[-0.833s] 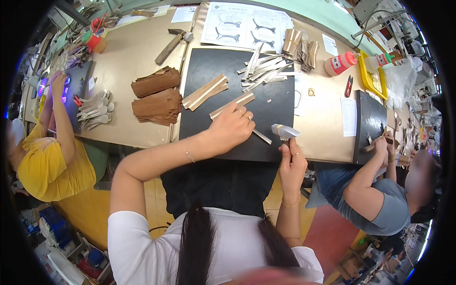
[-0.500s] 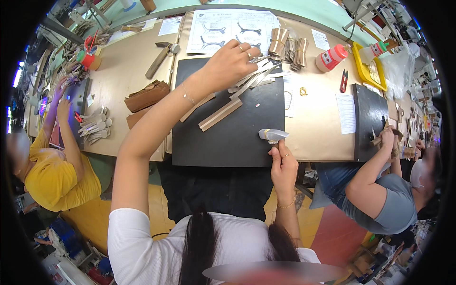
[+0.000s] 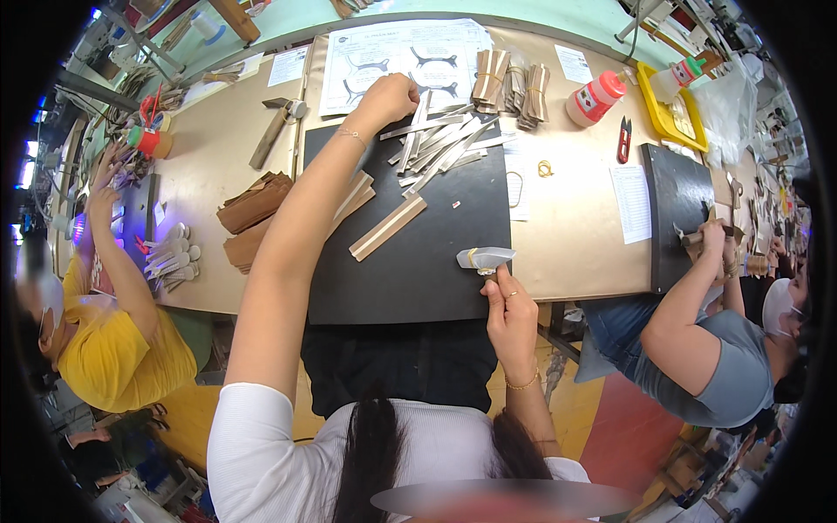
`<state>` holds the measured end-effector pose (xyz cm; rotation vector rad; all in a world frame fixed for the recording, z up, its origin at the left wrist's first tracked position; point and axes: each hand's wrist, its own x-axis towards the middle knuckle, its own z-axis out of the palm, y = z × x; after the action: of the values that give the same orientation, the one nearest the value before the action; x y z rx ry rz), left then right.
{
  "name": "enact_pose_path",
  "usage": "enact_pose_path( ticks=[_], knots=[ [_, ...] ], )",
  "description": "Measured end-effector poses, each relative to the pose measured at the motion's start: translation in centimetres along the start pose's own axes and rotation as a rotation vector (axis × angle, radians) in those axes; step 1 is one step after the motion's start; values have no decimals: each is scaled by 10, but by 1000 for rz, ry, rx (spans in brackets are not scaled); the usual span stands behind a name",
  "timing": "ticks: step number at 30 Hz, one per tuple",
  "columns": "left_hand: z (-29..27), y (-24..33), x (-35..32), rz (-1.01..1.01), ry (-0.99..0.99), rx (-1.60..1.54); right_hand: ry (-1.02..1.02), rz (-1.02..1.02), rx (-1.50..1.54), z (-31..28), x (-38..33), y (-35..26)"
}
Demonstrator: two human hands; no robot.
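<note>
My left hand (image 3: 390, 98) is closed at the far edge of the black board (image 3: 418, 270), by the upper end of an upright white strip (image 3: 421, 115). Its fingertips are partly hidden, but they seem to pinch that strip. A loose pile of white and grey strips (image 3: 449, 144) lies just right of it. My right hand (image 3: 512, 314), near the board's right front corner, grips a small hammer (image 3: 488, 258) whose grey head is wrapped and bound with a yellow band. Its handle is mostly hidden. Between the hands lies a brown strip with a pale centre line (image 3: 389, 227).
Brown leather-like pieces (image 3: 255, 202) and another hammer (image 3: 277, 131) lie left. Behind are a drawing sheet (image 3: 401, 61) and banded strip bundles (image 3: 514, 87). Right stand a red-and-white bottle (image 3: 597, 98), red snips (image 3: 624, 139) and a yellow tray (image 3: 671, 109). Co-workers sit either side.
My left hand has drawn back leftward from over the strip pile, and a white strip now stands out by its fingers. My right hand still holds the hammer. The view has shifted slightly.
</note>
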<state>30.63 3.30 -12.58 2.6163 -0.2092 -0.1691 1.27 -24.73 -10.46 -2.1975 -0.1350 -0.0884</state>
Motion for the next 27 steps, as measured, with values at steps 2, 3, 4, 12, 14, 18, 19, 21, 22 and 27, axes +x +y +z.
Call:
enact_pose_path(
  ticks=[2, 3, 4, 12, 14, 18, 19, 21, 22, 27],
  knots=[
    [-4, 3, 7, 29, -51, 57, -2, 2, 10, 1, 0, 1],
    [-6, 5, 9, 4, -107, 39, 2, -10, -2, 1, 1, 1],
    [-9, 6, 12, -21, -163, 21, 6, -11, 0, 1, 1, 1],
    [-18, 11, 3, -21, -93, -70, -45, 27, -41, -2, 1, -3],
    [-16, 16, -1, -20, -51, -14, -41, 10, -55, -3, 2, -4],
    [-13, 32, -13, -44, -130, 1, -46, 4, -59, -3, 3, -5],
    [-10, 37, -20, -48, -114, -4, -50, 9, -60, -3, 3, -5],
    [-5, 48, -33, -32, -59, 15, -48, 14, -56, -3, 2, -5],
    [-3, 54, -40, -57, -43, 10, -43, 12, -52, -3, 2, -5],
    [20, 83, -84, 12, 90, 238, -46, -3, -56, -2, 2, -3]
  ],
)
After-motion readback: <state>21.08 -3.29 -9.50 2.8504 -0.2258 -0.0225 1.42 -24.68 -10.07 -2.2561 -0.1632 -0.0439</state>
